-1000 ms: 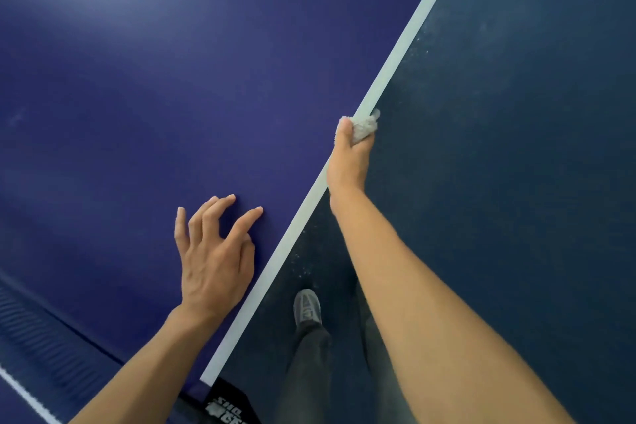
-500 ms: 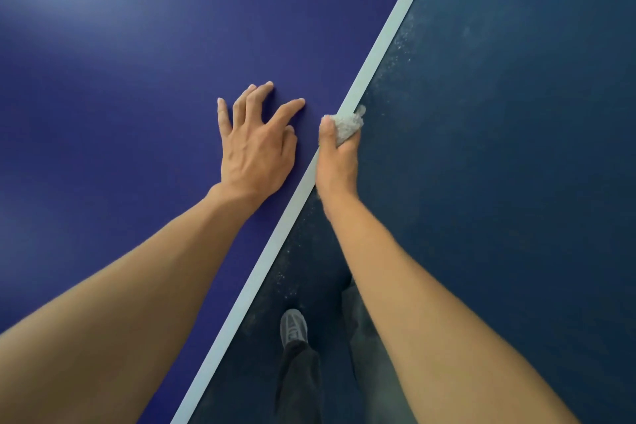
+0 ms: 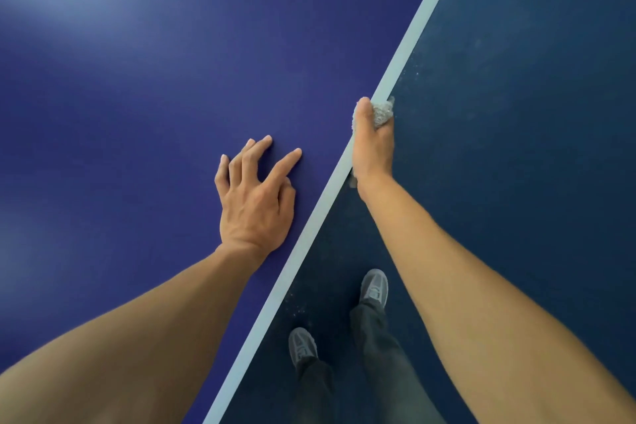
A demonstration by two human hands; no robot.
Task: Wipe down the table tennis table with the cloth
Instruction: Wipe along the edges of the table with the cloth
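The table tennis table (image 3: 144,120) fills the left of the view, deep blue with a pale edge line (image 3: 409,45) running diagonally from bottom centre to top right. My right hand (image 3: 373,148) grips a bunched grey cloth (image 3: 382,112) against that edge, thumb on the table side, fingers wrapped over the rim. My left hand (image 3: 256,196) rests on the tabletop just left of the edge, fingers spread and fingertips touching the surface.
Right of the table edge lies a dark blue floor (image 3: 533,113) with pale specks near the table. My two grey shoes (image 3: 374,287) and dark trousers stand on it beside the table.
The view has shifted along the table edge as my feet stepped. My left hand now rests lower and further from the cloth than half a second ago. My right hand keeps the cloth on the edge.
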